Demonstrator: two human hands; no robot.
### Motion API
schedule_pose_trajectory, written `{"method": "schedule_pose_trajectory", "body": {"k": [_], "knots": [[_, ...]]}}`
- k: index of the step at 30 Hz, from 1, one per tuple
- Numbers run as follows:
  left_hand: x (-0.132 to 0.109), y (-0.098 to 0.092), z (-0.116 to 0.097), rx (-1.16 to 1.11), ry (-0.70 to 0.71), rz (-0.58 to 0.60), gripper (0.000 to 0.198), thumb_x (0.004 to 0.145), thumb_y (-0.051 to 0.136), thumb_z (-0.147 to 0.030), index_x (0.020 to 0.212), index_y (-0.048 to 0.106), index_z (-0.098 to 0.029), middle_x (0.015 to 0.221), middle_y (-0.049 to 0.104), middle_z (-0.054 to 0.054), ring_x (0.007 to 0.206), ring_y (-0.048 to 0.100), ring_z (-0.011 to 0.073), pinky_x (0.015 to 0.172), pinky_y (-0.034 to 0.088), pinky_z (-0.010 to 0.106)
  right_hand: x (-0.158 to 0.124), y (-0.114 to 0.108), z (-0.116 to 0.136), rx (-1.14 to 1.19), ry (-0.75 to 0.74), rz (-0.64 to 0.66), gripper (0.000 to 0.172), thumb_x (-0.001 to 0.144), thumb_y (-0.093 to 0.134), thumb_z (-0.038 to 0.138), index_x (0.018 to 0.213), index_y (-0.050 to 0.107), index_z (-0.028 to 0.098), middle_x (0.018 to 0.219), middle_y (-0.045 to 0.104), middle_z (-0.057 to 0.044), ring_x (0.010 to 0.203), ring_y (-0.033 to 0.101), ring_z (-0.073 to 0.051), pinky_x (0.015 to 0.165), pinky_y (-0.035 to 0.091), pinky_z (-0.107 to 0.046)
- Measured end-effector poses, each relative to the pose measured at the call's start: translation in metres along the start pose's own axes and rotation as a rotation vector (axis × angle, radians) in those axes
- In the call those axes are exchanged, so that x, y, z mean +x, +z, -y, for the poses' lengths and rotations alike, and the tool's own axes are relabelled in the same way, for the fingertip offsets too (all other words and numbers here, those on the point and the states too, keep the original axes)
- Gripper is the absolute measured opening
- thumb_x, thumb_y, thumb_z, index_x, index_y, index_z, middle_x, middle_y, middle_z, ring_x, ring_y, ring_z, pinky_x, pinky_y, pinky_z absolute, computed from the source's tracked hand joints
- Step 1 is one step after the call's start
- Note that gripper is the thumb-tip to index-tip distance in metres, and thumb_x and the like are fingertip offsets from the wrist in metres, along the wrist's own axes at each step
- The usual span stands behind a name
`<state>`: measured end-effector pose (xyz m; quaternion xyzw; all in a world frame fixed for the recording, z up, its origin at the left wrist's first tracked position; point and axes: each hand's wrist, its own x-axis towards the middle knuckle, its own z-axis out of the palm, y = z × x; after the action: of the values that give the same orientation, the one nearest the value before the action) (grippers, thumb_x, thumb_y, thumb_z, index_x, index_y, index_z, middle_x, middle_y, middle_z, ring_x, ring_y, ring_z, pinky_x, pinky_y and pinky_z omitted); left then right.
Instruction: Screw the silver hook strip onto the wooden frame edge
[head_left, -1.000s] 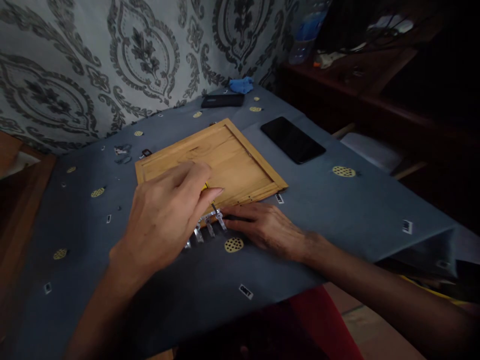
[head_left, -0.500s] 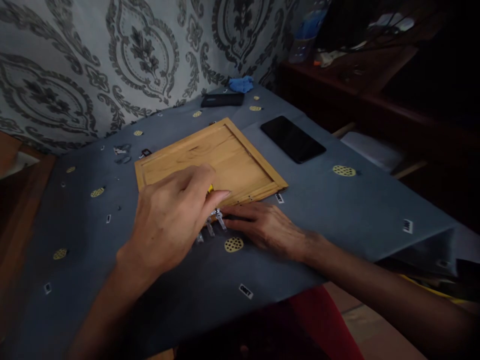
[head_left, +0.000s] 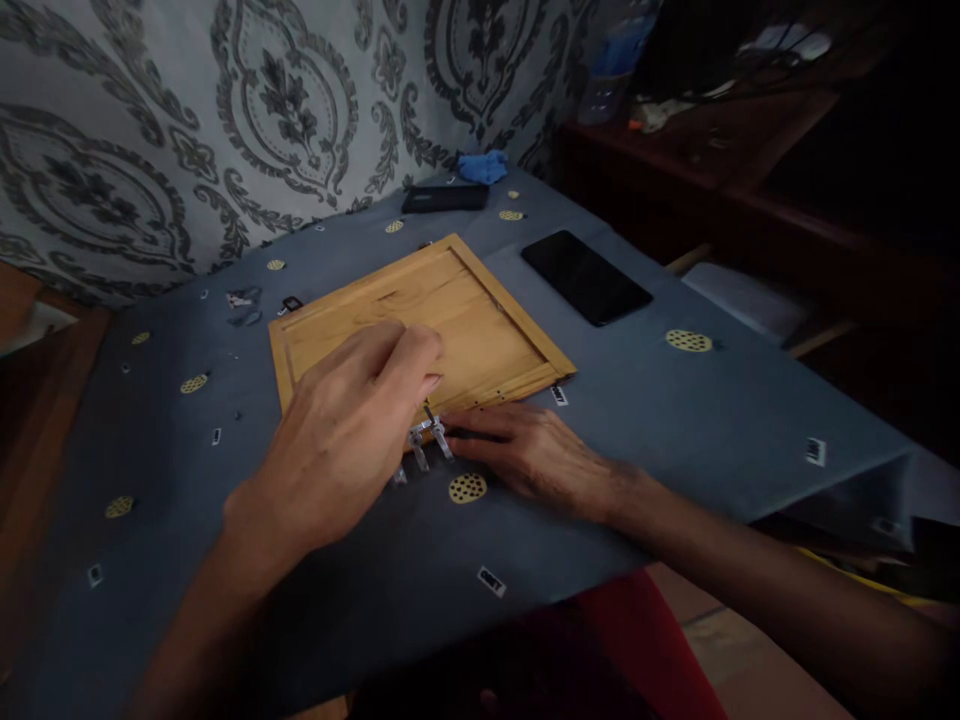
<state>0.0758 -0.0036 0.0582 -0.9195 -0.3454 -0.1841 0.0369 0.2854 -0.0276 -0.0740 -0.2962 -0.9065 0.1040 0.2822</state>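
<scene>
Silver hooks (head_left: pixel 421 455) along flat wooden panel (head_left: pixel 480 335)

Slim tool (head_left: pixel 428 412) at the silvery hooks (head_left: pixel 441 441)

The left hand (head_left: pixel 341 425) holds the tool, tip down, over the near edge of the wooden panel (head_left: pixel 480 325). The right hand (head_left: pixel 536 455) lies just beside the hooks. A black phone (head_left: pixel 586 278) rests on the bench (head_left: pixel 600 535).

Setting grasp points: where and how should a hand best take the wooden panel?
Probably by the right side of its frame, coming from the right: the wooden panel lies flat, and that straight border offers an edge to pinch. The near edge is crowded by silvery prongs, the left hand and the right hand.
</scene>
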Motion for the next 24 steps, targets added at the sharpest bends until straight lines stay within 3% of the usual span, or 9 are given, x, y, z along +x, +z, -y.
{"method": "schedule_pose_trajectory", "body": {"k": [5, 10, 17, 24], "knots": [[-0.002, -0.004, -0.001, -0.034, -0.014, 0.083, 0.019, 0.098, 0.039, -0.01, 0.108, 0.052, -0.02, 0.097, 0.064, 0.004, 0.087, 0.064, 0.0188, 0.069, 0.047, 0.029, -0.001, 0.002, -0.001, 0.004, 0.024, 0.024, 0.035, 0.092, 0.053, 0.006, 0.118, 0.07, 0.021, 0.135, 0.067, -0.008, 0.109, 0.07, -0.023, 0.088, 0.059, -0.04], [-0.004, -0.007, 0.001, -0.061, -0.059, 0.134, 0.021, 0.098, 0.039, -0.012, 0.112, 0.052, -0.022, 0.107, 0.064, 0.005, 0.091, 0.065, 0.0184, 0.069, 0.049, 0.029, 0.0, 0.002, -0.001, 0.017, -0.011, -0.036, 0.03, 0.095, 0.05, 0.008, 0.115, 0.07, 0.017, 0.131, 0.069, -0.011, 0.107, 0.071, -0.024, 0.086, 0.06, -0.039], [-0.005, -0.016, 0.005, -0.008, -0.105, -0.001, 0.015, 0.101, 0.045, -0.024, 0.111, 0.055, -0.019, 0.104, 0.069, 0.003, 0.095, 0.067, 0.0186, 0.073, 0.051, 0.026, 0.0, 0.001, -0.002, 0.038, 0.004, -0.034, 0.031, 0.094, 0.051, 0.006, 0.114, 0.071, 0.019, 0.131, 0.069, -0.009, 0.108, 0.07, -0.022, 0.087, 0.059, -0.037], [-0.002, -0.014, 0.003, -0.017, -0.095, 0.044, 0.012, 0.1, 0.047, -0.022, 0.105, 0.057, -0.017, 0.095, 0.069, 0.003, 0.086, 0.068, 0.0179, 0.07, 0.05, 0.026, -0.003, 0.003, -0.003, 0.028, 0.016, -0.006, 0.036, 0.089, 0.054, 0.004, 0.118, 0.07, 0.02, 0.132, 0.068, -0.009, 0.108, 0.07, -0.023, 0.089, 0.059, -0.038]]}}
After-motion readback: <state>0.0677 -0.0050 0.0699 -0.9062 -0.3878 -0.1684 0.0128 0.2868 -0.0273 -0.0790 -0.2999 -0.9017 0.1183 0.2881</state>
